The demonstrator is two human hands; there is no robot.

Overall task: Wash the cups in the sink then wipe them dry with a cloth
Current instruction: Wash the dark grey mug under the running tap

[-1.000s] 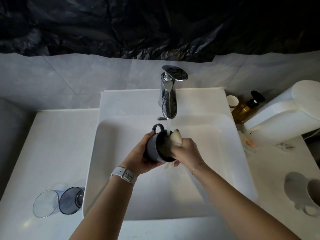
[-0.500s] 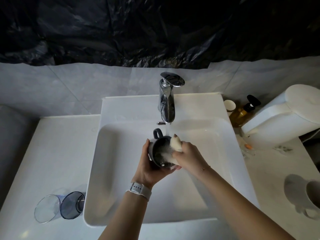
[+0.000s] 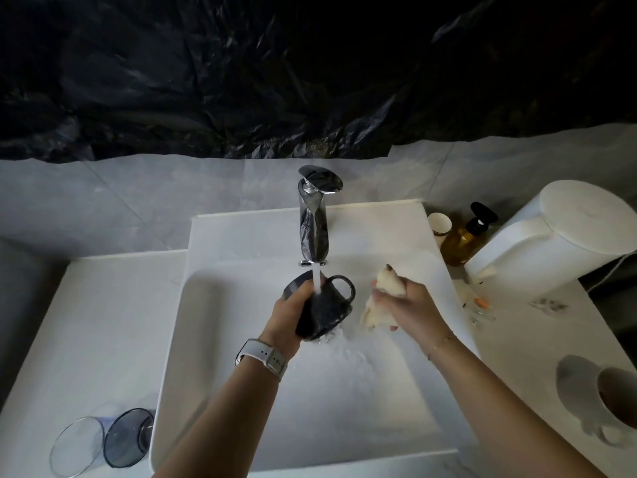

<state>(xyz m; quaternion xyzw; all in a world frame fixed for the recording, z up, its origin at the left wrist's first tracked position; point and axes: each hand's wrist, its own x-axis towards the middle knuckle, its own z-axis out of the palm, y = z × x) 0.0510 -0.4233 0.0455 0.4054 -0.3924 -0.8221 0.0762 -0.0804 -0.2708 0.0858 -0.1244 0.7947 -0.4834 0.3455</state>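
Dark grey ceramic mug with loop handle (image 3: 325,307) is held over the white rectangular sink basin (image 3: 220,339), under the stream from the chrome tap (image 3: 313,222). Left hand (image 3: 287,322) wraps its body; mug lies tilted, mouth toward the camera and down, handle to the right. Right hand (image 3: 410,307), just beside that handle and apart from it, clenches a wet cream cloth (image 3: 381,303). Judged step: rinsing the outside.

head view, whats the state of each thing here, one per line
faucet: running
dark mug: tipped under the stream, gripped by left hand
sponge: squeezed in right hand, off the mug
white mug: lying on its side
two glasses: lying on their sides
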